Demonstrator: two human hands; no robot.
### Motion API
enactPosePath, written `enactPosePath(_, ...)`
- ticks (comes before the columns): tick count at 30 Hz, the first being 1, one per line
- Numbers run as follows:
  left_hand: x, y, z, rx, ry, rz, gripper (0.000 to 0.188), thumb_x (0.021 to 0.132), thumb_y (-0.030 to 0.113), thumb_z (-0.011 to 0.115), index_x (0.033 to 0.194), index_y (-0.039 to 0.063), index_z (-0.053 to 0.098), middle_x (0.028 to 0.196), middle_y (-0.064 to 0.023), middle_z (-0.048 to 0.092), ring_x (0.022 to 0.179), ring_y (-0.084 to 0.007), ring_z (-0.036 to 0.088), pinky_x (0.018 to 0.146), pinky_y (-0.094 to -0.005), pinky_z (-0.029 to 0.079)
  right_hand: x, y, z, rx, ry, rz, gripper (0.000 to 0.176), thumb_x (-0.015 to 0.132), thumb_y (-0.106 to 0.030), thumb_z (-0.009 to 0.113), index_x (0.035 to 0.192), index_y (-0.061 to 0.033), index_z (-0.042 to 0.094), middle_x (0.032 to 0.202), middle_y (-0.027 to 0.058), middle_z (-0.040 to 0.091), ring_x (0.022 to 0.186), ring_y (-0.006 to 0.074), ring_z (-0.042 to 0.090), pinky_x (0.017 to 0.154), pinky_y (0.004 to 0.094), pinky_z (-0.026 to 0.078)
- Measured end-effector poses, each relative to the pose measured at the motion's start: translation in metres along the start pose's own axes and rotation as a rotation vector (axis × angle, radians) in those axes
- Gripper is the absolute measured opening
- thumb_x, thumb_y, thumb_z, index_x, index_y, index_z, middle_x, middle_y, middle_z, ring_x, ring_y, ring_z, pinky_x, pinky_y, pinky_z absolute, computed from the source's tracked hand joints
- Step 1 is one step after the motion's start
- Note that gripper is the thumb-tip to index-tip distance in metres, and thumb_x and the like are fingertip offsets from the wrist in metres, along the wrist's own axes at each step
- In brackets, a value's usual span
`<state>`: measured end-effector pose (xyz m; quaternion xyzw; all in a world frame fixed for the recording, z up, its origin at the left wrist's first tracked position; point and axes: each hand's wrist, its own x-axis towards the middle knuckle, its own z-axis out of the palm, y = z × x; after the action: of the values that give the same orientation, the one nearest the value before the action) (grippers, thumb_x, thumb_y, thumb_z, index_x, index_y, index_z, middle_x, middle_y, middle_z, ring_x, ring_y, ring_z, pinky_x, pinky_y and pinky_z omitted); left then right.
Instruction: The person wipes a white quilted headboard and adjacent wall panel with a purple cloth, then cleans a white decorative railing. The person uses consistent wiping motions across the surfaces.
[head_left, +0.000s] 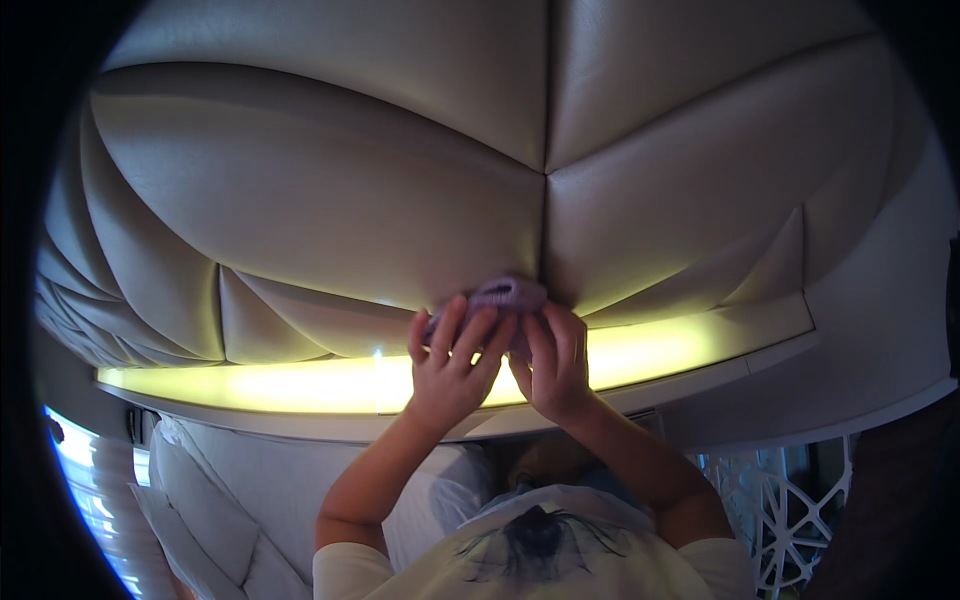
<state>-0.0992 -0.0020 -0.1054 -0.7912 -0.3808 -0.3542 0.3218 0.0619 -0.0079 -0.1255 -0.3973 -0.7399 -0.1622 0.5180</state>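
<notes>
A crumpled purple cloth (523, 296) is bunched under the fingers of both hands, against the lower part of a padded, leather-like headboard panel (360, 202). My left hand (456, 364) holds the cloth's left side with its fingers spread over it. On the other side, my right hand (559, 360) grips it with bent fingers. Behind my wrists glows a yellow lit ledge (300, 384) along the panel's lower edge. The cloth lies close to the vertical seam (541, 225) between two panels; my fingers hide part of it.
Below the ledge at left is a bed with white bedding (255, 465) and pillows (206, 517). A white openwork lattice screen (795, 517) stands at lower right. Bright window blinds (94, 495) show at far left. The pale ledge rim (705, 377) curves across the view.
</notes>
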Motion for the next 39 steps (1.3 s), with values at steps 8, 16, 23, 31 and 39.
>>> enactPosePath(8, 0.036, -0.028, -0.022, 0.009, 0.17, -0.085, 0.034, 0.079, 0.025, 0.067, 0.114, 0.026, 0.067, 0.127, -0.0022, 0.051, 0.129, -0.0288, 0.038, 0.111, -0.0515, 0.021, 0.064, -0.008, -0.016, -0.022, 0.114, -0.188, 0.046, 0.066, 0.001, 0.07, 0.111, 0.0039, 0.062, 0.119, 0.0213, 0.052, 0.101, 0.0362, 0.055, 0.081, 0.0463, 0.048)
enactPosePath(16, 0.041, -0.059, -0.041, -0.014, 0.308, -0.164, 0.039, 0.074, 0.022, 0.07, 0.111, 0.013, 0.062, 0.129, -0.0148, 0.043, 0.12, -0.0371, 0.04, 0.1, -0.0528, 0.032, 0.104, -0.024, 0.002, -0.116, 0.193, -0.38, 0.034, 0.077, -0.022, 0.07, 0.11, -0.0112, 0.069, 0.124, 0.0036, 0.057, 0.11, 0.0207, 0.052, 0.089, 0.038, 0.04)
enactPosePath(23, -0.043, -0.023, -0.018, -0.047, -0.072, -0.299, 0.044, 0.068, 0.023, 0.076, 0.109, 0.016, 0.061, 0.123, -0.012, 0.043, 0.119, -0.0339, 0.042, 0.102, -0.0519, 0.03, 0.015, 0.007, 0.023, -0.127, -0.034, -0.544, 0.028, 0.08, -0.02, 0.065, 0.105, -0.0112, 0.071, 0.12, 0.001, 0.057, 0.106, 0.0183, 0.052, 0.09, 0.0351, 0.043)
enactPosePath(31, -0.06, -0.013, -0.036, -0.67, -0.043, -0.838, 0.087, 0.066, 0.006, 0.083, 0.139, 0.008, 0.036, 0.13, -0.0198, 0.042, 0.119, -0.0328, 0.046, 0.095, -0.0402, 0.044, 0.016, -0.021, 0.005, 0.292, -0.267, -0.134, 0.043, 0.071, -0.006, 0.069, 0.113, -0.0005, 0.061, 0.118, 0.0161, 0.055, 0.103, 0.0318, 0.056, 0.085, 0.0416, 0.048)
enactPosePath(39, -0.022, 0.046, -0.047, -1.56, 0.057, -1.216, 0.079, 0.072, 0.012, 0.084, 0.136, 0.006, 0.038, 0.129, -0.0121, 0.047, 0.119, -0.0222, 0.049, 0.098, -0.0349, 0.044, -0.003, -0.011, -0.063, 0.574, -0.206, 0.216, 0.05, 0.066, 0.003, 0.072, 0.115, 0.0004, 0.059, 0.118, 0.0196, 0.055, 0.104, 0.0364, 0.057, 0.086, 0.0407, 0.048)
